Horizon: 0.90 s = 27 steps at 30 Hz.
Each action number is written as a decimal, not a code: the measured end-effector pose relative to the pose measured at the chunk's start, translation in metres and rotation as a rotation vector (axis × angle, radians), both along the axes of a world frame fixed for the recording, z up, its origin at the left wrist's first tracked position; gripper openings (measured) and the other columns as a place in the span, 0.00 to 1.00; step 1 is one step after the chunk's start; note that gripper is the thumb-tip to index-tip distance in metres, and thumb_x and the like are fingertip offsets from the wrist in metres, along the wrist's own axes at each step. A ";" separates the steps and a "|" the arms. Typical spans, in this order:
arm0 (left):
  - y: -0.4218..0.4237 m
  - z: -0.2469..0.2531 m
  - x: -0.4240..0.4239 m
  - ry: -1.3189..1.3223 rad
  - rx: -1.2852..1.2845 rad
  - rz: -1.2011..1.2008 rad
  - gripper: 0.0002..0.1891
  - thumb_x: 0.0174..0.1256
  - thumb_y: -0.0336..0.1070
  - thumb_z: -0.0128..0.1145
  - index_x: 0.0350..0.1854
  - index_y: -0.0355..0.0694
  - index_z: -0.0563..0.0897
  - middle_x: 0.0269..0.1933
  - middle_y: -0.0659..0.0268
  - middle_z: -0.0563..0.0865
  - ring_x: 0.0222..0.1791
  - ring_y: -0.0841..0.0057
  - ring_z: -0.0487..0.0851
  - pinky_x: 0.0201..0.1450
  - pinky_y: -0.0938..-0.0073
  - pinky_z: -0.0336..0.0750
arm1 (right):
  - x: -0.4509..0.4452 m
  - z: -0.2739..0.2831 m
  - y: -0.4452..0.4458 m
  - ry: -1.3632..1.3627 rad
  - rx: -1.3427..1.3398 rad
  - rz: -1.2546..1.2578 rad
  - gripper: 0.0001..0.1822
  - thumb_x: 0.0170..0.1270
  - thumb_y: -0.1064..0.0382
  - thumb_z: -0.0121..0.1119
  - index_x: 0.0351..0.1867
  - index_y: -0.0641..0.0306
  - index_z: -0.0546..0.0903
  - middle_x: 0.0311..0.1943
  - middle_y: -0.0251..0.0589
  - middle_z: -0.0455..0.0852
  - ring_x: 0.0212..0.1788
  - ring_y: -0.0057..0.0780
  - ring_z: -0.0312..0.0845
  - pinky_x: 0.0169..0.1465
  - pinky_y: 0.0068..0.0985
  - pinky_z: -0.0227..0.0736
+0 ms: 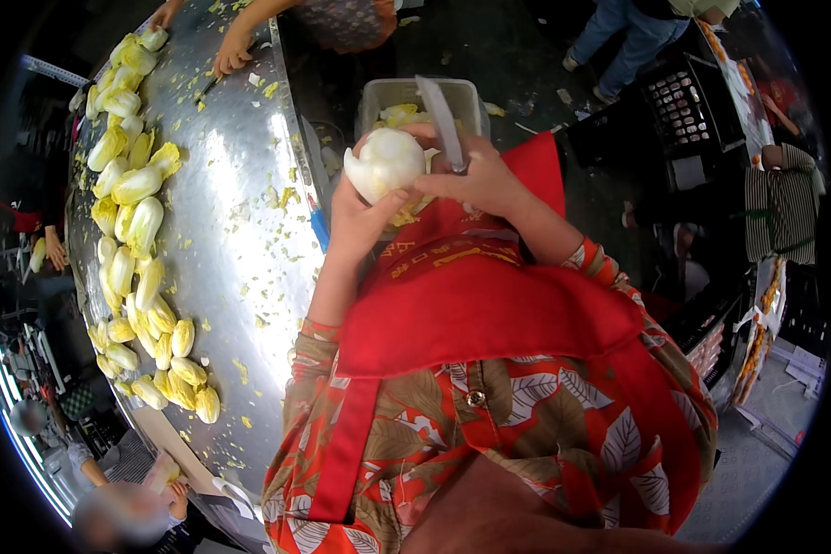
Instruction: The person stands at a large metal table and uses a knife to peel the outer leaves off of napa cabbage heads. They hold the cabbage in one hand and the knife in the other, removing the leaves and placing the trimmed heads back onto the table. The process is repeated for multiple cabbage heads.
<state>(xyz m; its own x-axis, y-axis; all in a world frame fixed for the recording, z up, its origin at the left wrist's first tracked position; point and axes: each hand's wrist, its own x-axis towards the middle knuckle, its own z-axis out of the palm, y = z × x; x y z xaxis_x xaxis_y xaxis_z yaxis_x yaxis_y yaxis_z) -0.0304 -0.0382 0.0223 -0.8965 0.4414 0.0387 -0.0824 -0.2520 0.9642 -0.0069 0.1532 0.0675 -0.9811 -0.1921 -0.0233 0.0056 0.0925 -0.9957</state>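
My left hand [363,215] holds a napa cabbage [388,163] with its pale base facing up. At the right side of the cabbage is my right hand [478,173], fingers closed round a knife [441,114] whose blade points up and away. The fingers of both hands touch the cabbage. Beneath and beyond them stands a plastic bin [481,111] holding yellow cabbage leaves [399,111]. My red apron lies under my forearms.
A metal table [228,277] on the left carries a long row of napa cabbages [138,183] and leaf scraps. A co-worker's hand [232,52] rests at its far edge beside another knife [208,86]. Black crates [678,104] stand on the right, near other people.
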 end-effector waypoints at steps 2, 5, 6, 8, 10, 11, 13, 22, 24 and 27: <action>0.002 0.000 0.000 0.040 0.001 0.009 0.40 0.52 0.36 0.70 0.67 0.34 0.63 0.57 0.59 0.76 0.57 0.73 0.76 0.59 0.72 0.71 | -0.001 -0.001 0.005 0.013 0.017 0.008 0.31 0.52 0.61 0.68 0.60 0.59 0.75 0.48 0.35 0.81 0.42 0.17 0.75 0.41 0.17 0.71; 0.003 0.000 -0.001 0.088 -0.019 0.033 0.42 0.51 0.40 0.72 0.67 0.33 0.64 0.58 0.60 0.76 0.57 0.73 0.76 0.60 0.71 0.70 | -0.001 -0.002 0.006 -0.001 0.041 0.028 0.30 0.51 0.63 0.65 0.60 0.58 0.75 0.48 0.34 0.81 0.41 0.17 0.75 0.40 0.17 0.71; 0.002 0.003 0.001 0.070 -0.021 0.033 0.44 0.49 0.44 0.73 0.67 0.33 0.64 0.60 0.60 0.75 0.58 0.72 0.75 0.61 0.71 0.69 | -0.001 -0.003 0.006 -0.012 0.049 0.036 0.30 0.51 0.64 0.64 0.60 0.58 0.75 0.47 0.33 0.81 0.40 0.17 0.74 0.40 0.17 0.71; 0.002 0.011 0.002 0.046 -0.001 0.024 0.45 0.48 0.44 0.74 0.67 0.33 0.64 0.59 0.60 0.75 0.58 0.72 0.75 0.62 0.71 0.69 | -0.002 0.001 0.006 -0.009 0.079 0.051 0.30 0.51 0.65 0.63 0.60 0.59 0.74 0.47 0.33 0.81 0.42 0.17 0.75 0.40 0.17 0.71; 0.004 0.017 0.003 0.036 0.039 0.005 0.41 0.49 0.35 0.72 0.66 0.33 0.64 0.56 0.60 0.77 0.56 0.74 0.76 0.60 0.73 0.70 | -0.001 0.003 0.004 0.031 0.098 0.041 0.29 0.51 0.66 0.62 0.59 0.60 0.74 0.47 0.35 0.80 0.45 0.20 0.75 0.42 0.18 0.72; 0.003 0.016 0.003 0.038 0.025 0.015 0.40 0.49 0.34 0.72 0.66 0.33 0.65 0.56 0.60 0.77 0.56 0.74 0.77 0.60 0.73 0.70 | 0.001 0.003 0.002 0.069 0.103 0.024 0.29 0.52 0.67 0.61 0.59 0.61 0.73 0.47 0.36 0.80 0.46 0.22 0.76 0.44 0.19 0.73; 0.002 0.011 0.003 0.039 0.002 0.034 0.40 0.48 0.34 0.72 0.65 0.33 0.67 0.55 0.60 0.77 0.55 0.74 0.77 0.59 0.73 0.71 | 0.003 0.003 -0.002 0.141 0.123 -0.007 0.28 0.51 0.69 0.58 0.58 0.61 0.72 0.48 0.38 0.80 0.50 0.27 0.76 0.47 0.22 0.74; 0.005 0.009 0.001 0.137 -0.152 0.074 0.35 0.49 0.34 0.70 0.62 0.34 0.70 0.53 0.61 0.79 0.52 0.75 0.78 0.57 0.75 0.71 | 0.006 -0.017 -0.013 0.255 0.234 -0.144 0.27 0.51 0.73 0.52 0.57 0.60 0.71 0.46 0.47 0.82 0.50 0.42 0.80 0.52 0.30 0.73; 0.004 0.008 0.000 0.124 -0.161 0.079 0.34 0.51 0.36 0.69 0.62 0.34 0.70 0.53 0.61 0.79 0.52 0.75 0.78 0.56 0.75 0.72 | 0.006 -0.023 -0.015 0.232 0.273 -0.170 0.26 0.51 0.72 0.52 0.57 0.61 0.71 0.45 0.47 0.83 0.49 0.43 0.81 0.51 0.30 0.74; 0.004 0.007 0.001 0.110 -0.156 0.092 0.32 0.55 0.37 0.67 0.61 0.33 0.70 0.52 0.61 0.80 0.52 0.75 0.78 0.56 0.75 0.72 | 0.005 -0.031 -0.015 0.283 0.254 -0.206 0.27 0.51 0.72 0.53 0.57 0.62 0.72 0.44 0.48 0.83 0.48 0.43 0.81 0.50 0.29 0.74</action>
<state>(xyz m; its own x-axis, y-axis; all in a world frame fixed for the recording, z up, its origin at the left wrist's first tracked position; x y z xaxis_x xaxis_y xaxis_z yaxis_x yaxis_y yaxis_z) -0.0298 -0.0342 0.0298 -0.9275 0.3660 0.0762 0.0420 -0.1006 0.9940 -0.0016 0.1383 0.0361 -0.9729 -0.0146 0.2309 -0.2205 0.3608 -0.9062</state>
